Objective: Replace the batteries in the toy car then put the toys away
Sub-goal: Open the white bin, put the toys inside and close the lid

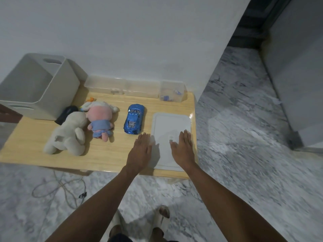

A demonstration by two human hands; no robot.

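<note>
Wooden table (108,154) seen from above. At far left stood a grey storage bin (38,88); before it lay a cream plush toy (70,135) touching a pink plush doll (101,119). Clear plastic boxes (136,88) lined the wall. The blue toy car (134,118) rested mid-table, just beyond the left hand (140,151), whose fingers were straight and flat, holding nothing. The right hand (182,148), fingers likewise extended, lay over a white tray (172,123).
</note>
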